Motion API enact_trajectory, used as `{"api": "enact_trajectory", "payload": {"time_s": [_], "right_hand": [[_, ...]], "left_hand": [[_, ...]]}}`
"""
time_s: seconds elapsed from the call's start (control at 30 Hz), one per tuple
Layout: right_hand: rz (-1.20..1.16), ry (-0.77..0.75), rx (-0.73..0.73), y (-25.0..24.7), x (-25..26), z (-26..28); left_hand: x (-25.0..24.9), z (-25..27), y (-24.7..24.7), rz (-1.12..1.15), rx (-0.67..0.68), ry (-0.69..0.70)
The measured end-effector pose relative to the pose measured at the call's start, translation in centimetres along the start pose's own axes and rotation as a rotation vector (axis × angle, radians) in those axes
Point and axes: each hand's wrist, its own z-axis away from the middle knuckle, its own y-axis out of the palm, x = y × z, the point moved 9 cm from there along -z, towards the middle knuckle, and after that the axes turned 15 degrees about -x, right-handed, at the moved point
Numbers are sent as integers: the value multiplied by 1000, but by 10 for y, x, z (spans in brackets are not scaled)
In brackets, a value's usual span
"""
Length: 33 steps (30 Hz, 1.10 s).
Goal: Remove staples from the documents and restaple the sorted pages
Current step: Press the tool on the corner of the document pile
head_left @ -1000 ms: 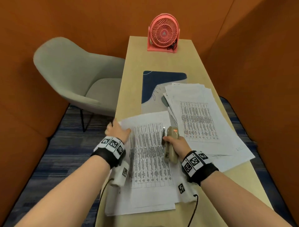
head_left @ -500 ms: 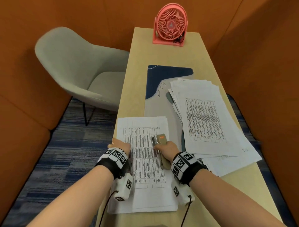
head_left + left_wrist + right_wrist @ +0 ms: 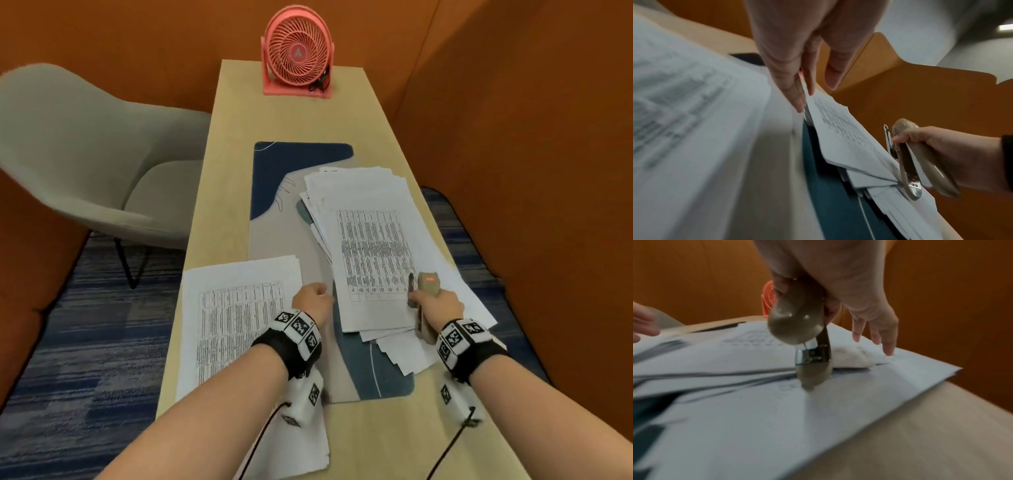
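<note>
A loose pile of printed documents (image 3: 373, 240) lies fanned out on the right of the table. A squared stack of printed pages (image 3: 236, 318) lies at the near left. My right hand (image 3: 440, 305) grips a beige stapler (image 3: 428, 284) over the pile's near right part. In the right wrist view the stapler (image 3: 795, 321) stands with its metal end down on the sheets, and my other fingers hang loose. My left hand (image 3: 310, 301) is at the pile's left edge. In the left wrist view its straight fingertips (image 3: 800, 105) touch the edge of the top sheets (image 3: 840, 128).
A blue and grey desk mat (image 3: 301, 164) lies under the papers on the narrow wooden table (image 3: 284, 113). A pink fan (image 3: 296, 51) stands at the far end. A grey chair (image 3: 85, 144) is left of the table. Orange walls close in on the back and right.
Both hands have moved right, from the left stack over to the fanned pile. My right hand carried the stapler with it, and my left hand has let go of the left stack.
</note>
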Motion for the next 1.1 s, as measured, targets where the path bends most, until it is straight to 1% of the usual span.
{"api": "enact_trajectory", "payload": {"time_s": [0.07,0.13,0.27,0.33,0.47,0.57,0.67,0.83,0.97,1.1], "right_hand": [[2,31,13,-5,-13,-14],[-46,59,38,-7,-20,-19],[-34,41,91,-1,-27,-23],[-36,14,112,2,-25,-25],[4,-38,174,4,-19,-27],[-1,-36,188,3,-20,-32],[-23,-28,171,-2,-20,-38],[-159,10,216,-6,-16,-42],[-289,25,270,-10,-3,-41],[-545,57,335,-15,18,-33]], "left_hand": [[-1,-3,24,-20,15,-41],[-2,-4,41,-12,38,-71],[-3,-7,53,40,15,-128],[-2,-11,52,58,-34,-136],[-5,-15,39,21,-189,-102],[-8,-14,33,-34,-233,-68],[-6,-11,28,-16,-249,-37],[19,-5,12,75,-249,-38],[34,0,-4,229,-208,-50],[45,12,-23,324,-171,-46]]}}
